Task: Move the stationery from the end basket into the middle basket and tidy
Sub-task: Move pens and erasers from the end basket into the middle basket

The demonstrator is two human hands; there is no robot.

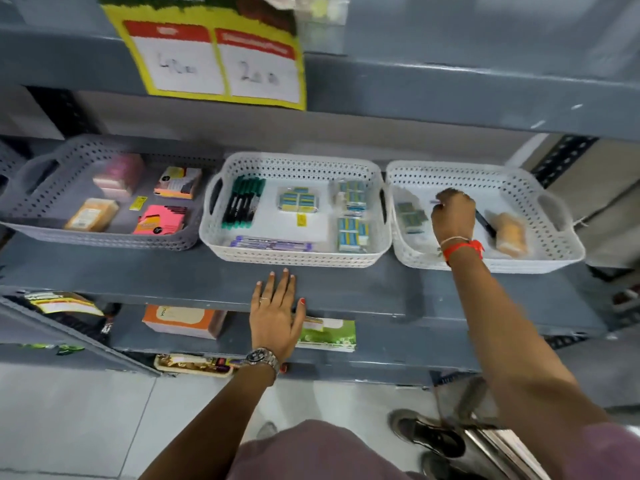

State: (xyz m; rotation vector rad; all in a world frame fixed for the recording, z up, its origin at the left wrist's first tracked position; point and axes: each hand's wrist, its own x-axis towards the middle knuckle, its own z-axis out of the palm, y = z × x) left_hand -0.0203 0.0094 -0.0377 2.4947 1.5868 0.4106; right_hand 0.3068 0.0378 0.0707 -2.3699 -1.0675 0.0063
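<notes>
Three perforated baskets stand in a row on a grey shelf. The white end basket (568, 251) on the right holds a green-blue packet (410, 214), a dark pen (486, 225) and an orange packet (510, 233). My right hand (453, 214) reaches into it with fingers curled around something small; what it grips is hidden. The white middle basket (298, 258) holds green-capped markers (242, 206), blue-yellow packets (299, 199) and purple pens (270, 243). My left hand (277, 313) lies flat and open on the shelf's front edge below the middle basket.
A grey basket (97, 237) on the left holds sticky-note pads. A yellow price sign (214, 57) hangs from the shelf above. Lower shelves carry an orange box (183, 320) and a green packet (329, 334). A shoe (429, 434) stands on the floor.
</notes>
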